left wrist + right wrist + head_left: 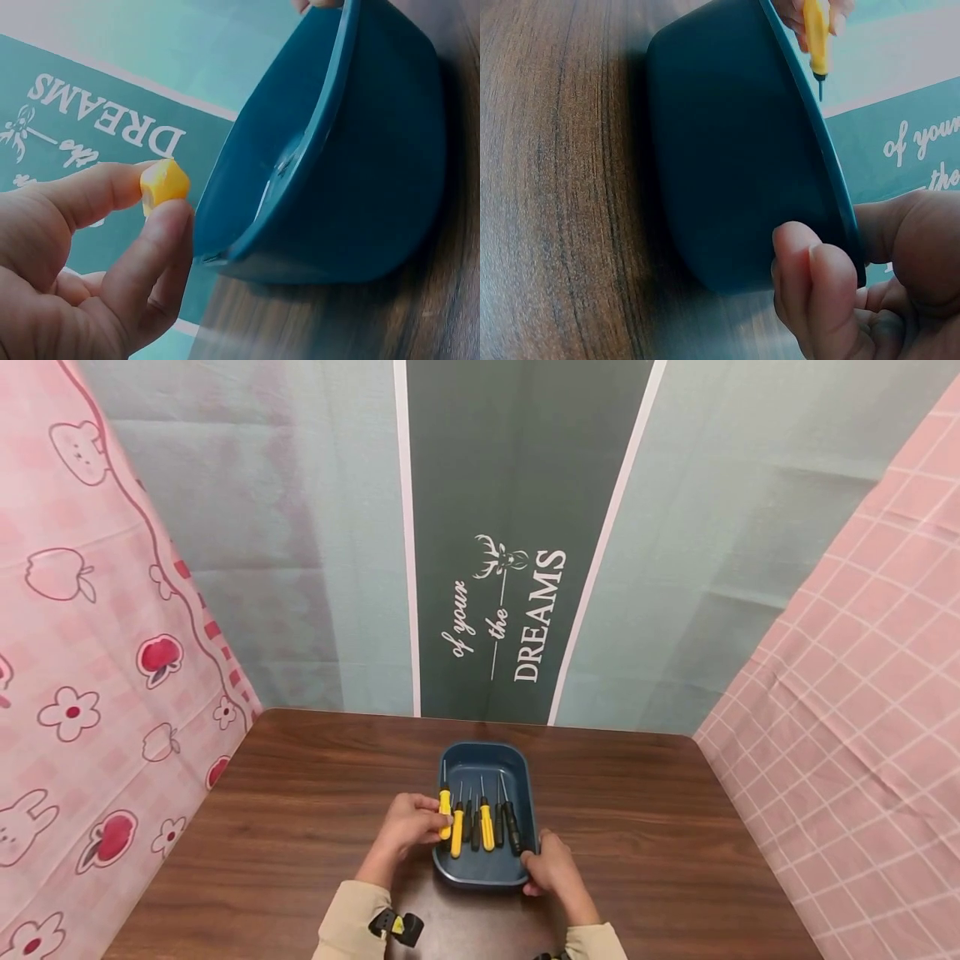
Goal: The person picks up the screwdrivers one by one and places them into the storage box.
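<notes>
A deep blue rectangular tub (487,875) stands on the wooden table. Inside it lie several small screwdrivers with yellow or black handles, among them a yellow screwdriver (487,828) and a black screwdriver (512,828). My left hand (408,822) pinches another yellow-handled screwdriver (446,814) between thumb and fingers at the tub's left rim; its handle end (165,185) shows in the left wrist view, above the rim. At the near right corner, my right hand (553,866) grips the tub's wall, with fingers (817,292) outside and thumb over the rim.
The brown wooden table (637,843) extends on both sides of the tub. A green curtain with printed lettering (540,614) hangs behind its far edge. Pink patterned cloth (75,693) hangs at the left and pink checked cloth (862,693) at the right.
</notes>
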{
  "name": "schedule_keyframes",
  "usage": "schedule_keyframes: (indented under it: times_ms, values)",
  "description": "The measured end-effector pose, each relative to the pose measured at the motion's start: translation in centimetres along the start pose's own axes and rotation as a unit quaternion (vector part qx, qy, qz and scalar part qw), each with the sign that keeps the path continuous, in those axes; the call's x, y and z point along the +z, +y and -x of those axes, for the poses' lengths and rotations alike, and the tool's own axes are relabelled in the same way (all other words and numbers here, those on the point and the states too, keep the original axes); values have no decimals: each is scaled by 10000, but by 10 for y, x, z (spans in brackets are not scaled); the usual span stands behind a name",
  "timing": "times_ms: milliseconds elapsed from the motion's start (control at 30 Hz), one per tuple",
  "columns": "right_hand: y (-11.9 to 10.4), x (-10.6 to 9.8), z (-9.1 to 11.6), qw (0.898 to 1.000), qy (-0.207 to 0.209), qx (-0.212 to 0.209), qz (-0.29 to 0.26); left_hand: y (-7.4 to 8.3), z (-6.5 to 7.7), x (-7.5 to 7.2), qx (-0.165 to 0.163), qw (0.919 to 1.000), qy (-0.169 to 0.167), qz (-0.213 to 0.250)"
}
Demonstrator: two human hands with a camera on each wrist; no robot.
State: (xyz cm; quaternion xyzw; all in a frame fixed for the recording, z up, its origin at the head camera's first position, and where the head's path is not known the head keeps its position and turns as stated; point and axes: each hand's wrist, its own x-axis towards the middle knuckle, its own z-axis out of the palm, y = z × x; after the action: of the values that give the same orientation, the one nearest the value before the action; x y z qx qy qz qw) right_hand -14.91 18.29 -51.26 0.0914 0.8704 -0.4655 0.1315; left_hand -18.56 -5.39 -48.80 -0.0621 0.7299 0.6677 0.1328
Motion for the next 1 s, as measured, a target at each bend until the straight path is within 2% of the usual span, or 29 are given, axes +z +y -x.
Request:
schedule_keyframes:
  times_ms: [400,667,1000]
  values:
    - [-1,1,0,9997,197,96,49,3,-8,23,-19,9990,-314,-318]
    - [-3,2,2,9996,241,147,50,4,-13,39,131,9979,-437,-471]
    - [-3,3,3,9997,196,165,-38,1,-21,56,-20,9966,-536,-630]
